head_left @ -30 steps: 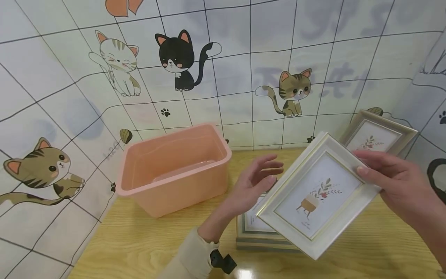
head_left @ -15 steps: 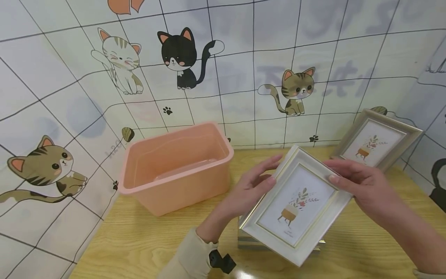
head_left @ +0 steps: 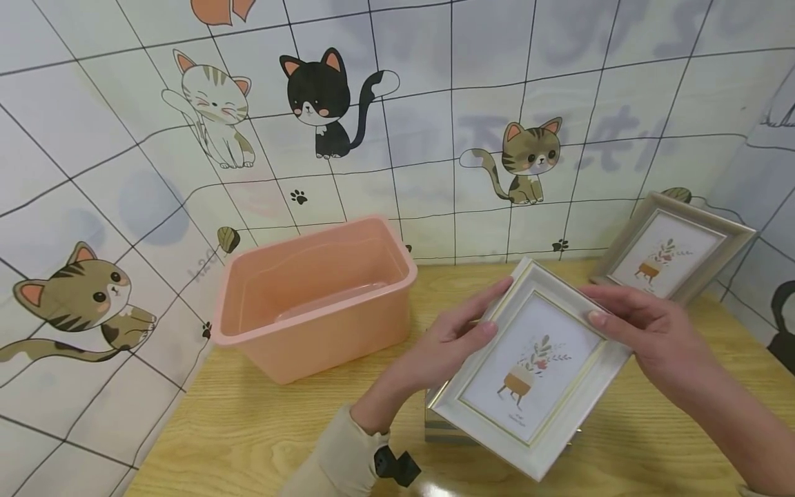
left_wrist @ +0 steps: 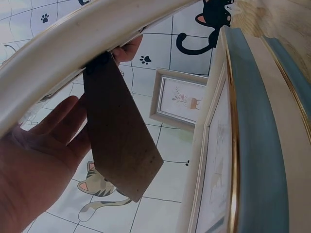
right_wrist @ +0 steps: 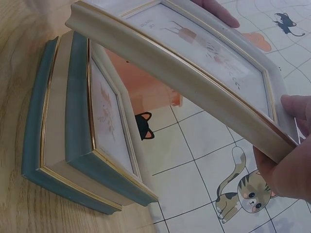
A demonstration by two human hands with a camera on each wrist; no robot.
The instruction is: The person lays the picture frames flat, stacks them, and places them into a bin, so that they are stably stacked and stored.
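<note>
A white picture frame [head_left: 531, 373] with thin gold lines and a flower-pot print is tilted above the table, face toward the head camera. My left hand [head_left: 444, 345] holds its left side, thumb on the front and fingers behind. On the upper right side my right hand [head_left: 652, 328] grips it, thumb over the rim. The dark brown stand flap [left_wrist: 121, 131] sticks out from its back in the left wrist view. Underneath lies a stack of picture frames [right_wrist: 80, 97] with blue-green and cream edges, mostly hidden in the head view.
A pink plastic basin [head_left: 335, 342] stands on the wooden table [head_left: 248, 428] at the left. At the back right, a beige picture frame [head_left: 735, 241] stands propped up near the wall. Cat-printed sheeting [head_left: 422, 138] covers the walls. A black object [head_left: 785, 317] shows at the right edge.
The white picture frame has come left and slightly down with the right hand. The left hand, apart from it a second ago, now holds its left side. Over the last half second little has moved.
</note>
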